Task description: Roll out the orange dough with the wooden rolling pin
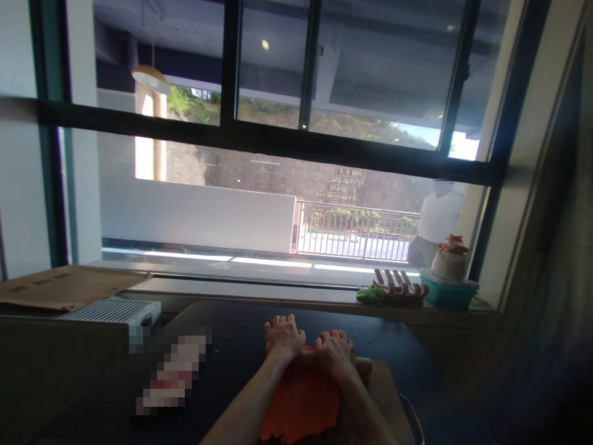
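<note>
A wooden rolling pin lies crosswise over a flat orange sheet whose near edge is ragged; I cannot tell what the sheet is made of. On the pin's left part rests my left hand, fingers curled forward over it. My right hand is closed over the pin further right, and the pin's end sticks out past it. Under the sheet is a tan board, showing on the right. My forearms cover parts of the sheet and board.
The dark table meets a window ledge. A blurred-out object lies at left, near a cardboard piece. A teal box with a white pot and a brown rack stand on the ledge. Outside the glass is a person.
</note>
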A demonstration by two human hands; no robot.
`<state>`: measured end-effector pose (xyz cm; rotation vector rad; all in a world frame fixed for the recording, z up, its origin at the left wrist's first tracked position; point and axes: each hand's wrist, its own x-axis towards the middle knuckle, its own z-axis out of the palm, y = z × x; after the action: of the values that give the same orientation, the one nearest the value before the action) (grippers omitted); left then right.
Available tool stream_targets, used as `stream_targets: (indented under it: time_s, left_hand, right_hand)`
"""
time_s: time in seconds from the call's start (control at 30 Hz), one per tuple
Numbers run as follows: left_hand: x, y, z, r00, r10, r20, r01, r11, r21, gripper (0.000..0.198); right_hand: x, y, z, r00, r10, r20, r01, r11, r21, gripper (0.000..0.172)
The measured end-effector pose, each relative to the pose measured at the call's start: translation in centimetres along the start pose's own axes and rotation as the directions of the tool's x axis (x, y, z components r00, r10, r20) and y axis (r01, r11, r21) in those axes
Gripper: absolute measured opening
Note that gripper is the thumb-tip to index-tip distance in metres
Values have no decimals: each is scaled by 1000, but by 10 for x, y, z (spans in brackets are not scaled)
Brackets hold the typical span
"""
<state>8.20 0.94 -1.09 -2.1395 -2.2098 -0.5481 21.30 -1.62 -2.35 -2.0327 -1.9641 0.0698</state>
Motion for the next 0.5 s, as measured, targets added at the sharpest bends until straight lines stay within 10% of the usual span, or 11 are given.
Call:
stream_targets:
  time_s: [0.5]
  left_hand:
    - [-13,-1,-4,999,0,-42,0,1000,-11,41]
  right_hand:
    - [-17,-2,0,996,-32,-86,31,999,-14,36]
